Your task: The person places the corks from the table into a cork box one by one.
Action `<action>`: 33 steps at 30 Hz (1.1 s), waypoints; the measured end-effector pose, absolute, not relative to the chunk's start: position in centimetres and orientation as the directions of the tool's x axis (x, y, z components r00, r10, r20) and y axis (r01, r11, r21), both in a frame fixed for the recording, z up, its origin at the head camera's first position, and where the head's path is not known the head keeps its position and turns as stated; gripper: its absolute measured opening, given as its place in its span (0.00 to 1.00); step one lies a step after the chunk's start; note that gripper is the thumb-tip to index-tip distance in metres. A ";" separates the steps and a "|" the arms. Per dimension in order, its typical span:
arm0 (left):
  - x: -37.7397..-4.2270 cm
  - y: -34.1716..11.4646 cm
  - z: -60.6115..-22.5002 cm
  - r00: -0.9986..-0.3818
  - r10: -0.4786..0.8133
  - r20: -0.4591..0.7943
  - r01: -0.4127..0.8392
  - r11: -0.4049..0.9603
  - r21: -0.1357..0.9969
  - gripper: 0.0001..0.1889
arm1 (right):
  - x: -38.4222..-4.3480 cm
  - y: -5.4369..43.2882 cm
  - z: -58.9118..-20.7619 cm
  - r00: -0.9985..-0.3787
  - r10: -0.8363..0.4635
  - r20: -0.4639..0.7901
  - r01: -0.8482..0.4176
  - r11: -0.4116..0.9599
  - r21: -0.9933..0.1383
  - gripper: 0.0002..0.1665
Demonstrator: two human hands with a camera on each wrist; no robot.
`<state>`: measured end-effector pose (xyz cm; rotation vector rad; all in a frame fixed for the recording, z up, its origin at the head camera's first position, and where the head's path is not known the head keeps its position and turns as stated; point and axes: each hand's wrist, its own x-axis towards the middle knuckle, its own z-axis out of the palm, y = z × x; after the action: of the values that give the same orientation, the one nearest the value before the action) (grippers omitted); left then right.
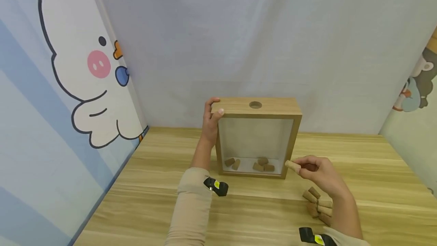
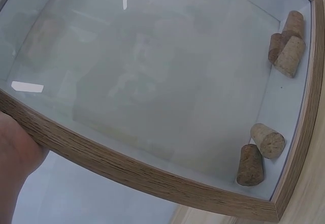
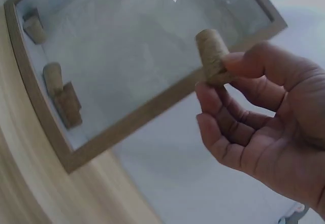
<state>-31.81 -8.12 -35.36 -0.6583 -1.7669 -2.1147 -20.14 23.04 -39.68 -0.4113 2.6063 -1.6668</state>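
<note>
The head view is evenly lit; in the left wrist view, white glare is reflected by the clear pane (image 2: pixel 167 82) at upper left, and the wooden frame (image 2: pixel 127 170) is bowed.

Head view higher, wrist views nearer box (image 1: pixel 256 137)

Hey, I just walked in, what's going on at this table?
A person is handling corks around a clear-fronted wooden box standing on the table. The left hand grips the box's upper left corner, while the right hand pinches a single cork near the box's right edge. Five corks lie inside at the bottom, the top has a round hole, and more corks lie grouped by the right forearm.
</note>
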 end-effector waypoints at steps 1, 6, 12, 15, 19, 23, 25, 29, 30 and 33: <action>-32.1 -8.1 -35.7 -0.846 0.058 0.530 0.510 -0.199 0.837 0.29 | -20.3 22.7 -39.5 -0.958 -0.253 0.137 -0.227 0.372 -0.900 0.17; -32.5 -7.9 -36.3 -0.843 0.053 0.535 0.519 -0.181 0.836 0.29 | -20.9 21.0 -38.1 -0.906 -0.376 0.192 -0.309 0.280 -0.909 0.12; -32.7 -7.9 -36.2 -0.837 0.035 0.545 0.534 -0.164 0.830 0.31 | -22.2 19.0 -35.8 -0.881 -0.409 0.238 -0.346 0.213 -0.914 0.14; -32.8 -8.0 -36.2 -0.836 0.034 0.548 0.536 -0.166 0.827 0.30 | -22.5 18.3 -34.4 -0.891 -0.385 0.243 -0.340 0.209 -0.917 0.17; -32.8 -8.0 -36.2 -0.836 0.029 0.548 0.537 -0.164 0.828 0.30 | -23.1 17.7 -32.6 -0.881 -0.372 0.291 -0.381 0.195 -0.904 0.19; -32.8 -8.1 -36.1 -0.838 0.024 0.546 0.535 -0.163 0.829 0.30 | -23.8 17.2 -30.7 -0.850 -0.380 0.365 -0.447 0.153 -0.882 0.17; -32.8 -8.1 -36.1 -0.839 0.024 0.543 0.533 -0.164 0.830 0.29 | -24.2 17.0 -29.8 -0.839 -0.384 0.385 -0.464 0.136 -0.875 0.18; -32.8 -8.0 -36.1 -0.844 0.018 0.536 0.526 -0.166 0.834 0.30 | -24.4 16.7 -27.6 -0.847 -0.393 0.358 -0.442 0.147 -0.885 0.21; -32.8 -8.1 -36.1 -0.845 0.017 0.534 0.524 -0.166 0.835 0.30 | -24.4 16.6 -27.1 -0.855 -0.390 0.343 -0.429 0.161 -0.889 0.22; -32.7 -8.1 -36.1 -0.847 0.018 0.531 0.522 -0.163 0.838 0.29 | -24.6 16.4 -25.5 -0.875 -0.374 0.306 -0.397 0.196 -0.896 0.21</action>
<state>-32.71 -8.08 -36.15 -0.6140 -1.7703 -2.0747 -24.59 16.36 -25.48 -0.7887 2.4450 -1.8427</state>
